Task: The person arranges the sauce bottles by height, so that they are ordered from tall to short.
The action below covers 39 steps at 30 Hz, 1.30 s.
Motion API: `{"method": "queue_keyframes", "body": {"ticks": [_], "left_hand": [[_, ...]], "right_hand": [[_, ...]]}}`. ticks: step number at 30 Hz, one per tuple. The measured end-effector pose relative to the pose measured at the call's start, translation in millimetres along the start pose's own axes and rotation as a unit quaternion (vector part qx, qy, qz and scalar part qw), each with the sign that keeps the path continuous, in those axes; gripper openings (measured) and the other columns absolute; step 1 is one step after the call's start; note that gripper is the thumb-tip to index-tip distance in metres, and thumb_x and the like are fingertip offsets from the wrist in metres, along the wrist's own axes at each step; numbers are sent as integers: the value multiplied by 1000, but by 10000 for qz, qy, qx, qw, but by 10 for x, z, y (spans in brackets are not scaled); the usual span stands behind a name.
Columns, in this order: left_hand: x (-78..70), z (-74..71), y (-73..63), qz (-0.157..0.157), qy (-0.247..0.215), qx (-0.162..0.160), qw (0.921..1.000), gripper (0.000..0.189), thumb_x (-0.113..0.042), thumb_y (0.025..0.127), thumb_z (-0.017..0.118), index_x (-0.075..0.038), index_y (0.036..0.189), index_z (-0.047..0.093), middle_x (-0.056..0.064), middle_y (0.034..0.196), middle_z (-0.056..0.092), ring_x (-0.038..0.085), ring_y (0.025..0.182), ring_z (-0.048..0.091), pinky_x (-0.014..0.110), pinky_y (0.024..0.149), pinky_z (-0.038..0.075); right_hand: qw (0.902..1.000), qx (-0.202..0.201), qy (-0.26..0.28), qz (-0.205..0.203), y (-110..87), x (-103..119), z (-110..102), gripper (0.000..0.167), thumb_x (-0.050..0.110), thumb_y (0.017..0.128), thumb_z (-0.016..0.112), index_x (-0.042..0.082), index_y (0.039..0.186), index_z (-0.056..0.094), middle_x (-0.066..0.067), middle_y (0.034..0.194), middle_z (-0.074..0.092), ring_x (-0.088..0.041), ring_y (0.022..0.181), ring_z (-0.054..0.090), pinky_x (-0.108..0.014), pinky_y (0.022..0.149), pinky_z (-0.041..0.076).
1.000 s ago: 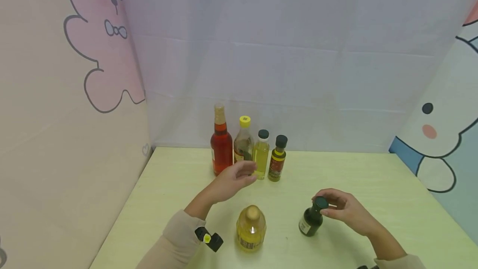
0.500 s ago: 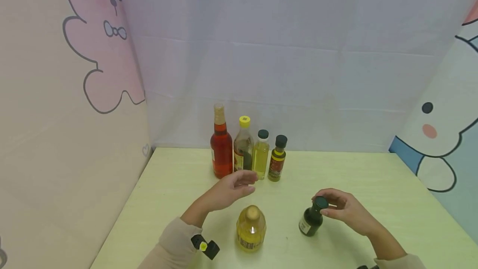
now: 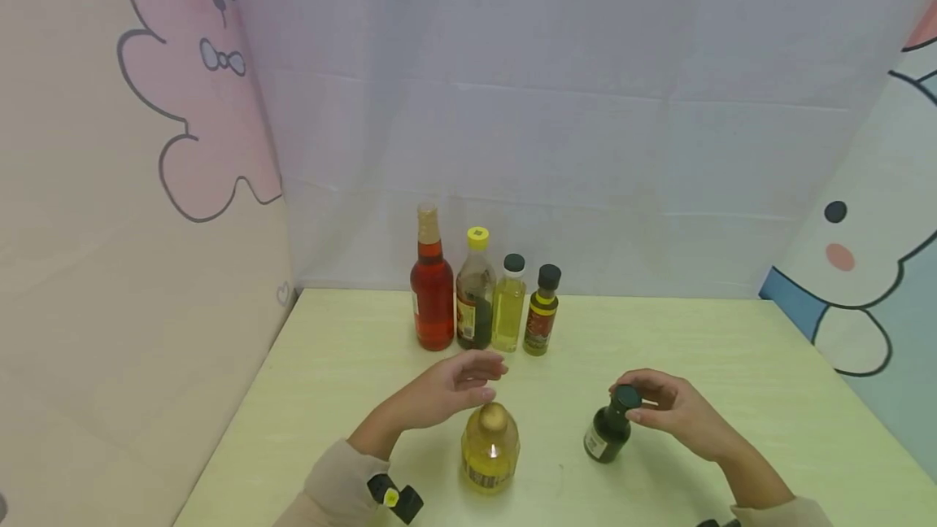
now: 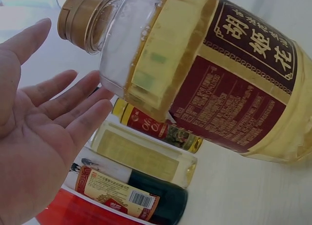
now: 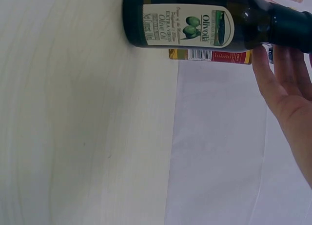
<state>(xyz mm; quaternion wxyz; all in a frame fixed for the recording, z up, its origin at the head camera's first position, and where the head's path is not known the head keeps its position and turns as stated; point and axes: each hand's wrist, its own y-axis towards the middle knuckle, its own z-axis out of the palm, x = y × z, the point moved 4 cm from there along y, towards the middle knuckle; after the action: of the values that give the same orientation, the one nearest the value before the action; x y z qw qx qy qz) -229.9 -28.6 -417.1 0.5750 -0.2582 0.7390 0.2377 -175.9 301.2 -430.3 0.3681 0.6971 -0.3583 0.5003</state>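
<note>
My left hand (image 3: 450,390) hovers just behind a clear bottle of yellow cooking oil (image 3: 489,447) with a gold cap. Its fingers are spread and loosely bent, holding nothing; the left wrist view has the palm (image 4: 29,132) facing that bottle's cap (image 4: 83,22), a small gap between. On the right, my right hand (image 3: 677,411) holds the neck of a dark green olive oil bottle (image 3: 606,436) between thumb and fingers. The bottle stands on the table, its "Olivoila" label (image 5: 190,26) plain in the right wrist view. The thumb is mostly out of that view.
Along the back of the pale table (image 3: 681,340) stand a red bottle (image 3: 433,303), a yellow-capped dark bottle (image 3: 476,307), a pale yellow oil bottle (image 3: 508,307) and a small red-labelled bottle (image 3: 540,320). White cloth (image 3: 556,145) hangs behind them.
My left hand has drawn back from the rear bottles toward the gold-capped oil bottle. The right hand and the olive oil bottle have stayed put.
</note>
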Motion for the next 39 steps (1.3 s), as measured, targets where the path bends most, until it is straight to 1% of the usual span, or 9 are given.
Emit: {"method": "queue_keyframes", "body": {"ticks": [4,10,13,17,21,23,31,35,39], "left_hand": [[48,19,-28,137,-23,130,9998,49,-17,99,60,4,140,43,18,136,52,23,126,49,30,104,39],[70,66,-60,99,-67,290,9995,57,-27,95,67,0,140,45,9,135,55,15,126,50,29,105,37],[74,86,-80,100,-82,360,9993,59,-31,93,69,-2,139,47,4,133,56,13,125,50,28,105,37],[79,108,-105,170,-134,387,9990,58,-30,91,71,-4,137,49,6,132,57,13,124,50,29,105,37],[96,130,-130,185,-116,319,9993,56,-26,90,73,-3,136,50,11,132,57,14,123,51,29,105,37],[111,140,-141,190,-75,262,9994,54,-23,90,73,-3,135,51,10,131,57,13,123,51,30,105,37],[137,182,-172,212,13,44,9998,46,-15,89,72,-5,131,56,0,127,61,13,124,50,31,106,36],[155,202,-179,286,47,-54,9996,40,-14,90,72,-7,128,60,-3,123,62,14,122,52,30,106,37],[178,215,-191,381,21,-100,9992,36,-14,90,72,-8,124,62,-2,121,63,15,120,54,30,105,37]], "right_hand": [[10000,26,-12,8,5,-1,3,27,-7,95,54,-4,123,56,-3,117,65,-16,106,62,-35,82,55],[10000,11,-33,11,10,-1,-2,28,-7,95,55,-4,123,56,-6,117,64,-15,106,62,-35,82,55],[10000,11,-21,3,12,-1,-1,28,-7,95,55,-5,123,56,-4,117,64,-15,106,62,-34,82,55],[10000,1,-24,-18,14,3,-1,28,-7,95,55,-4,123,56,-3,116,65,-15,106,62,-34,82,55],[10000,-9,-22,-19,14,7,1,28,-7,95,55,-4,122,56,-2,116,65,-15,106,62,-34,82,55],[10000,-13,-18,-5,12,7,2,28,-7,95,55,-4,122,56,-2,116,65,-15,106,62,-34,82,55],[10000,-45,-52,30,0,-6,0,27,-7,95,55,-4,122,56,-6,116,65,-15,105,62,-34,82,55],[9999,-49,-89,14,-4,-9,1,27,-7,95,55,-4,122,56,-7,116,65,-16,105,62,-33,82,54],[9999,-66,-119,20,-8,-14,3,27,-6,95,55,-4,122,56,-5,116,65,-15,105,62,-33,82,54]]}}
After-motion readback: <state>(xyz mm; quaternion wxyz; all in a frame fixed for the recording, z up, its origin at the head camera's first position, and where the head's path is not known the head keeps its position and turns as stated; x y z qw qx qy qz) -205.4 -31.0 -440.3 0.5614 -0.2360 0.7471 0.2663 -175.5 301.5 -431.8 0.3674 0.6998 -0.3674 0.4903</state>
